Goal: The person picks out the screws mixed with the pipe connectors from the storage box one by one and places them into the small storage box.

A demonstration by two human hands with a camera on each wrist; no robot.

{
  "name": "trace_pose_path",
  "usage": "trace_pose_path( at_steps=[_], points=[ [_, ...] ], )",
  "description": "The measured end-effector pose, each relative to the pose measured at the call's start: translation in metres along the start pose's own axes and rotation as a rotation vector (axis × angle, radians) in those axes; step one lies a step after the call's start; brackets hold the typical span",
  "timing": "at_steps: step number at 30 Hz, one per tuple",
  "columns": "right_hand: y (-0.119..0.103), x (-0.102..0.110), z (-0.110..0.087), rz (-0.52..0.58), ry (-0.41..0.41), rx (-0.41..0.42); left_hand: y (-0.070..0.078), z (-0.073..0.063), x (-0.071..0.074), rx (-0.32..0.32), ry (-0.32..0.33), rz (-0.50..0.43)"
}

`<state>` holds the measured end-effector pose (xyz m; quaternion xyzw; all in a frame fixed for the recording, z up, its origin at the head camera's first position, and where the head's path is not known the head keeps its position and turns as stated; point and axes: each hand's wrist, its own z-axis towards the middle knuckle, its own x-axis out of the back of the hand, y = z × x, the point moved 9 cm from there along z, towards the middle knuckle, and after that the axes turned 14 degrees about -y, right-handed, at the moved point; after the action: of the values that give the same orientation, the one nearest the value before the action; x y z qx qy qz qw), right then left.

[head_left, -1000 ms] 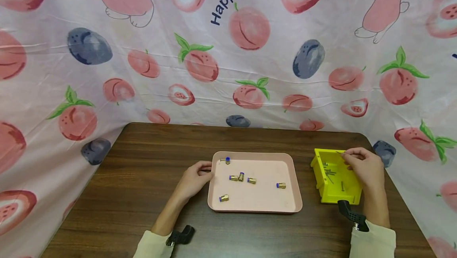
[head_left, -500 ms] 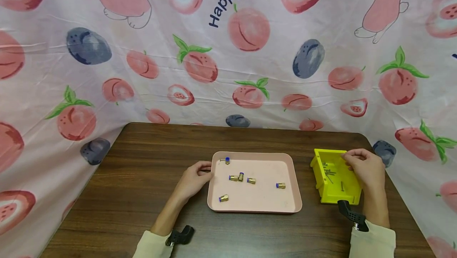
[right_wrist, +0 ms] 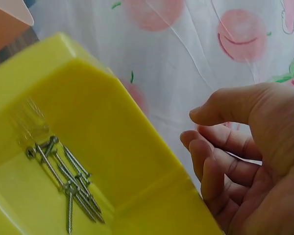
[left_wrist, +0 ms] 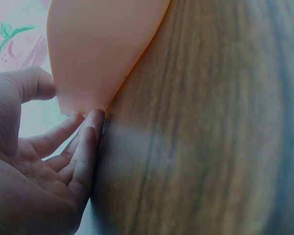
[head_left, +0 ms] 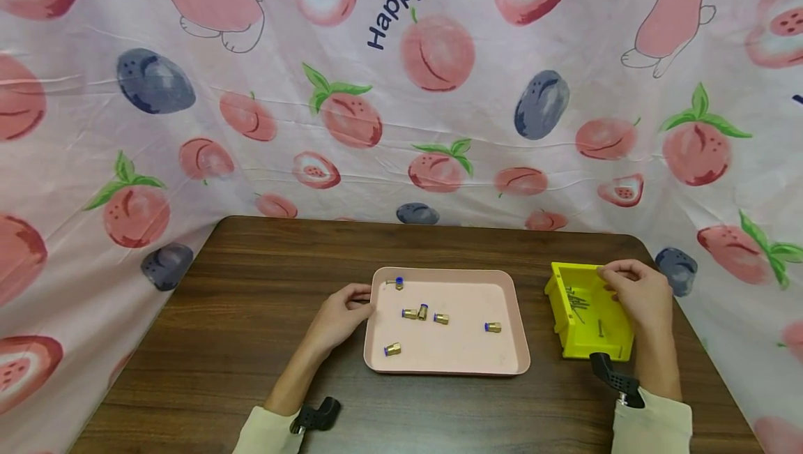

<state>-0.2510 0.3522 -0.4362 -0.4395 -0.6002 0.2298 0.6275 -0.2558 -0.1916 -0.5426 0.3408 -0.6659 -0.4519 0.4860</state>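
Note:
My left hand point(head_left: 339, 316) grips the left edge of a pink tray point(head_left: 458, 363), thumb at the rim and fingertips low on its side in the left wrist view. Several brass push-in fittings point(head_left: 441, 319) with blue collars lie scattered in the tray; a thin grey piece projects from the collar of the one at the back left. My right hand point(right_wrist: 240, 156) is over the far right rim of a yellow bin point(right_wrist: 137, 122), its thumb and fingertips slightly apart with nothing between them. Screws point(right_wrist: 71, 181) lie in the bin, with blurred streaks above them.
Both stand on a dark wood table point(head_left: 301, 245), the bin to the tray's right near the table's right edge. A fruit-print cloth point(head_left: 470, 119) hangs behind and at the sides.
A thin screw seen at my right fingertips one second ago is gone from them. The screws in the bin have shifted. My left hand has stayed at the tray.

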Motion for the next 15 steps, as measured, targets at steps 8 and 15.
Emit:
trace_pose_path(
  at_steps=[8,15],
  points=[
    [-0.025,-0.022,-0.002,0.034,-0.071,0.091,0.023,-0.012,-0.001,-0.015,0.012,-0.003],
    [-0.058,-0.054,-0.009,0.024,-0.128,0.269,0.021,-0.012,-0.001,0.023,0.017,-0.005]
  ],
)
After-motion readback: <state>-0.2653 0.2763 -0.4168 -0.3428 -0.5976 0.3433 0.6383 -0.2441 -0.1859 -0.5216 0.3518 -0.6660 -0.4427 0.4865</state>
